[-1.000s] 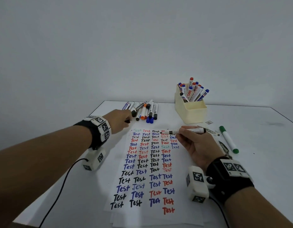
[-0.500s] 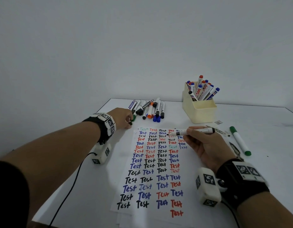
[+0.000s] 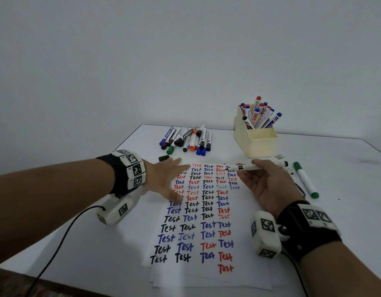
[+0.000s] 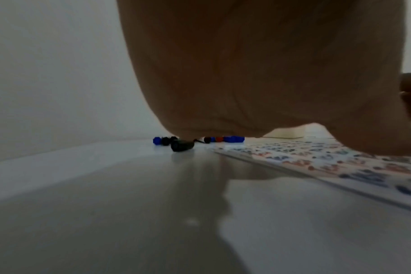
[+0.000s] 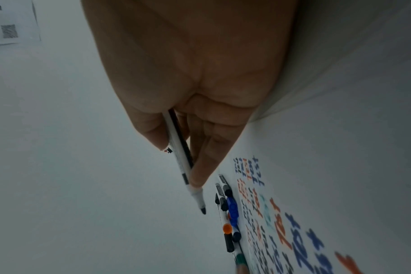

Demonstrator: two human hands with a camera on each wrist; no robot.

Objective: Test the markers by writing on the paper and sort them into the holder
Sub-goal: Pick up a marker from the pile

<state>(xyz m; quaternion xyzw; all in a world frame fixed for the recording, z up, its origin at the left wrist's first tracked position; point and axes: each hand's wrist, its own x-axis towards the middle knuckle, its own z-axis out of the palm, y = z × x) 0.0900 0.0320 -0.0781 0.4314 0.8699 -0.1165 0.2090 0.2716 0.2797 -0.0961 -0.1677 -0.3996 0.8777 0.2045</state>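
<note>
My left hand point(image 3: 175, 179) lies flat on the upper left of the paper point(image 3: 196, 224), fingers spread and holding nothing. A loose black cap point(image 3: 163, 157) sits on the table just beyond it, also seen in the left wrist view as the black cap point(image 4: 181, 145). My right hand point(image 3: 254, 170) pinches an uncapped black marker point(image 3: 247, 167) level above the paper's top edge, tip pointing left. In the right wrist view the marker point(image 5: 197, 198) runs between thumb and fingers. The cream holder point(image 3: 258, 144) stands at the back right with several markers in its rear compartment.
A pile of capped markers point(image 3: 187, 139) lies at the back of the white table point(image 3: 121, 243), behind the paper. A green marker point(image 3: 306, 181) lies right of my right hand. The paper is covered with rows of the word Test. A black cable point(image 3: 63, 236) runs from my left wrist.
My left hand was curled by the marker pile with the black cap in it. It has let the cap go and spread flat on the paper. The right hand barely moved.
</note>
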